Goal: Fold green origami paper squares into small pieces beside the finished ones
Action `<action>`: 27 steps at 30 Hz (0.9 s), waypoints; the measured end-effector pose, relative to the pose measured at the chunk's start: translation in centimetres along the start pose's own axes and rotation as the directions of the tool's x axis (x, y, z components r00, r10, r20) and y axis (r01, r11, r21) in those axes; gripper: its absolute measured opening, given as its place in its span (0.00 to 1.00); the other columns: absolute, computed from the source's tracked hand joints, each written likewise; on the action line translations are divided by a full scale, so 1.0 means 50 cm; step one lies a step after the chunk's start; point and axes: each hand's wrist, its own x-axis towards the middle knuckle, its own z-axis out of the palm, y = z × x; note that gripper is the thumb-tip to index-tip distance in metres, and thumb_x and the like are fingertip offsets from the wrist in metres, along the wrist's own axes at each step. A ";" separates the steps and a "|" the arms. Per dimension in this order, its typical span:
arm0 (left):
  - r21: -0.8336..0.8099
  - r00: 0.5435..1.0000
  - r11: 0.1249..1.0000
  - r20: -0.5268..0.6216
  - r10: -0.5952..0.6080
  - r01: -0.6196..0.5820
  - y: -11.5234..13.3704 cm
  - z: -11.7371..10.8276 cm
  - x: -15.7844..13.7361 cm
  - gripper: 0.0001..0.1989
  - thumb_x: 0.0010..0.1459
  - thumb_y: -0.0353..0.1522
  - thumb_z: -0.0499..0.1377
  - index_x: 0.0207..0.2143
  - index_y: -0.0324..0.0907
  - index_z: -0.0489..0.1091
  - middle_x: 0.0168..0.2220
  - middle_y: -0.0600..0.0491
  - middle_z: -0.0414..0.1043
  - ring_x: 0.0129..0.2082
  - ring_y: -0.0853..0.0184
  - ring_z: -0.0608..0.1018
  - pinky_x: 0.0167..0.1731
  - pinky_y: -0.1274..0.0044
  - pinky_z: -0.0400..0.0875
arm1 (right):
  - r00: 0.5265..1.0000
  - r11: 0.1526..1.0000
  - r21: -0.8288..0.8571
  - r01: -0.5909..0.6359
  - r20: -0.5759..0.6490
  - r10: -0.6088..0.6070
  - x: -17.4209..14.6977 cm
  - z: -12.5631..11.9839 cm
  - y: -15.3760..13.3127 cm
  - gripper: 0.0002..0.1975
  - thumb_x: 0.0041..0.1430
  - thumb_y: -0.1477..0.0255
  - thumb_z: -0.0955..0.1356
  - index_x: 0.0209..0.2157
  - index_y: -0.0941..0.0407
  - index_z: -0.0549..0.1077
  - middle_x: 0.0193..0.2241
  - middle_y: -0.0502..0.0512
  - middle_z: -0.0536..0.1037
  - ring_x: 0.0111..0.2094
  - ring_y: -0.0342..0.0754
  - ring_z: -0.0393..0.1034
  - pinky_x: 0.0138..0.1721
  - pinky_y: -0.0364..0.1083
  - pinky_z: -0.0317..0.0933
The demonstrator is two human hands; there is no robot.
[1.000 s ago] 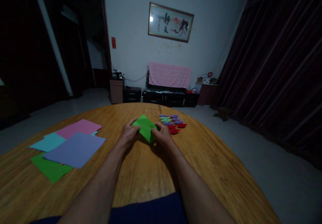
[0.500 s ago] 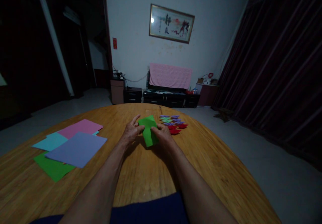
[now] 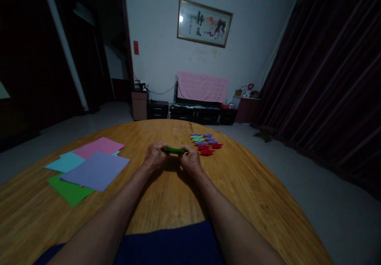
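Gripping the left end of the green paper (image 3: 174, 150) with the left hand (image 3: 155, 156) and the right end with the right hand (image 3: 192, 161), both with fingers bent and drawn in narrow upon it. Viewing the green paper nearly edge-on, as a thin strip over the round wooden table (image 3: 166, 201), with shadow beneath. Cannot tell from this angle the number of its layers, nor the exact placing of each fingertip.

Lying well to the left of the green paper, in an overlapping spread: a lilac sheet (image 3: 95, 171) on top, a pink sheet (image 3: 102, 145) and a light blue sheet (image 3: 64, 164) partly covered, a green sheet (image 3: 70, 191) under the near edge. Resting just right of the green paper and slightly beyond, in a small cluster: red folded pieces (image 3: 206, 152) nearest, purple folded pieces (image 3: 208, 135) and pale green folded pieces (image 3: 197, 139) farther off. Hanging well beyond the green paper, across the room: a pink cloth (image 3: 202, 87), and higher up a framed picture (image 3: 204, 23).
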 end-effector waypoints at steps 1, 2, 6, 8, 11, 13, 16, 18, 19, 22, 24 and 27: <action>0.077 0.996 0.993 0.000 0.086 -0.086 -0.009 -0.004 -0.006 0.12 0.48 0.25 0.56 0.32 0.40 0.79 0.33 0.49 0.78 0.35 0.64 0.78 0.38 0.74 0.72 | 0.998 0.993 -0.097 0.062 0.020 -0.061 -0.004 -0.002 0.005 0.10 0.46 0.78 0.63 0.28 0.56 0.75 0.29 0.53 0.77 0.34 0.48 0.70 0.39 0.45 0.63; 0.143 0.989 0.979 0.001 0.148 -0.146 -0.020 -0.006 -0.012 0.14 0.47 0.23 0.55 0.33 0.41 0.79 0.34 0.49 0.78 0.36 0.64 0.78 0.40 0.74 0.72 | 0.993 0.977 -0.180 0.116 0.054 -0.108 -0.009 -0.004 0.009 0.12 0.45 0.81 0.62 0.29 0.56 0.76 0.30 0.54 0.77 0.36 0.49 0.70 0.41 0.46 0.62; 0.308 0.954 0.905 0.156 0.257 -0.294 -0.060 -0.004 -0.033 0.23 0.42 0.17 0.52 0.35 0.43 0.79 0.36 0.51 0.78 0.40 0.65 0.78 0.44 0.74 0.71 | 0.966 0.900 -0.381 0.210 0.221 -0.132 -0.027 -0.011 0.027 0.14 0.47 0.82 0.63 0.33 0.56 0.76 0.34 0.57 0.77 0.39 0.51 0.69 0.44 0.47 0.61; 0.357 0.934 0.869 0.232 0.273 -0.343 -0.072 -0.002 -0.038 0.24 0.41 0.16 0.52 0.36 0.44 0.79 0.38 0.51 0.78 0.41 0.65 0.78 0.45 0.74 0.71 | 0.954 0.876 -0.430 0.220 0.284 -0.100 -0.034 -0.015 0.032 0.14 0.47 0.82 0.64 0.34 0.57 0.76 0.35 0.58 0.78 0.40 0.52 0.69 0.44 0.47 0.61; 0.378 0.905 0.838 0.321 0.279 -0.393 -0.074 -0.007 -0.038 0.21 0.44 0.18 0.54 0.36 0.43 0.79 0.41 0.50 0.78 0.43 0.64 0.77 0.47 0.74 0.70 | 0.935 0.856 -0.458 0.240 0.346 -0.077 -0.038 -0.022 0.029 0.14 0.47 0.83 0.65 0.35 0.58 0.76 0.35 0.58 0.78 0.39 0.51 0.69 0.43 0.46 0.60; 0.365 0.886 0.835 0.374 0.273 -0.411 -0.068 -0.012 -0.034 0.16 0.49 0.22 0.55 0.36 0.43 0.78 0.42 0.50 0.77 0.44 0.64 0.77 0.47 0.74 0.69 | 0.930 0.848 -0.472 0.242 0.363 -0.063 -0.037 -0.026 0.023 0.10 0.49 0.80 0.66 0.33 0.58 0.76 0.34 0.57 0.78 0.37 0.49 0.69 0.41 0.45 0.59; 0.388 0.892 0.846 0.404 0.202 -0.367 -0.054 -0.019 -0.028 0.12 0.58 0.30 0.54 0.36 0.44 0.78 0.39 0.51 0.77 0.42 0.65 0.76 0.45 0.75 0.68 | 0.936 0.851 -0.486 0.198 0.352 -0.017 -0.035 -0.028 0.011 0.05 0.54 0.73 0.67 0.30 0.57 0.76 0.31 0.55 0.77 0.33 0.47 0.67 0.37 0.43 0.57; 0.404 0.918 0.867 0.374 0.133 -0.290 -0.045 -0.020 -0.025 0.13 0.60 0.34 0.53 0.36 0.44 0.77 0.37 0.52 0.77 0.40 0.65 0.76 0.43 0.76 0.68 | 0.948 0.859 -0.495 0.131 0.316 0.038 -0.033 -0.027 0.004 0.08 0.58 0.70 0.66 0.29 0.57 0.76 0.28 0.54 0.77 0.30 0.46 0.67 0.34 0.42 0.55; 0.389 0.930 0.887 0.352 0.107 -0.249 -0.042 -0.019 -0.024 0.13 0.61 0.34 0.52 0.36 0.44 0.77 0.36 0.52 0.77 0.39 0.65 0.76 0.42 0.76 0.68 | 0.954 0.860 -0.501 0.094 0.293 0.067 -0.031 -0.025 0.000 0.10 0.59 0.70 0.65 0.28 0.57 0.76 0.27 0.54 0.77 0.29 0.46 0.67 0.33 0.42 0.55; 0.291 0.961 0.949 0.275 0.041 -0.124 -0.037 -0.012 -0.021 0.14 0.61 0.34 0.51 0.42 0.44 0.76 0.37 0.52 0.78 0.39 0.65 0.77 0.41 0.77 0.67 | 0.967 0.855 -0.519 -0.003 0.216 0.134 -0.026 -0.016 -0.008 0.12 0.63 0.71 0.63 0.31 0.57 0.76 0.27 0.55 0.78 0.29 0.47 0.68 0.32 0.43 0.54; 0.291 0.977 0.956 0.215 -0.015 -0.049 -0.034 -0.005 -0.018 0.17 0.60 0.33 0.53 0.49 0.43 0.74 0.36 0.52 0.79 0.37 0.65 0.78 0.40 0.77 0.67 | 0.970 0.837 -0.544 -0.049 0.172 0.169 -0.023 -0.010 -0.012 0.11 0.63 0.72 0.63 0.35 0.57 0.77 0.30 0.56 0.79 0.31 0.48 0.70 0.33 0.43 0.55; 0.380 0.985 0.924 0.141 -0.095 0.035 -0.027 0.005 -0.013 0.24 0.59 0.33 0.52 0.57 0.39 0.67 0.34 0.51 0.78 0.35 0.64 0.78 0.38 0.77 0.67 | 0.968 0.793 -0.600 -0.101 0.125 0.218 -0.019 -0.001 -0.015 0.10 0.61 0.73 0.63 0.39 0.58 0.76 0.32 0.59 0.80 0.34 0.51 0.71 0.35 0.45 0.56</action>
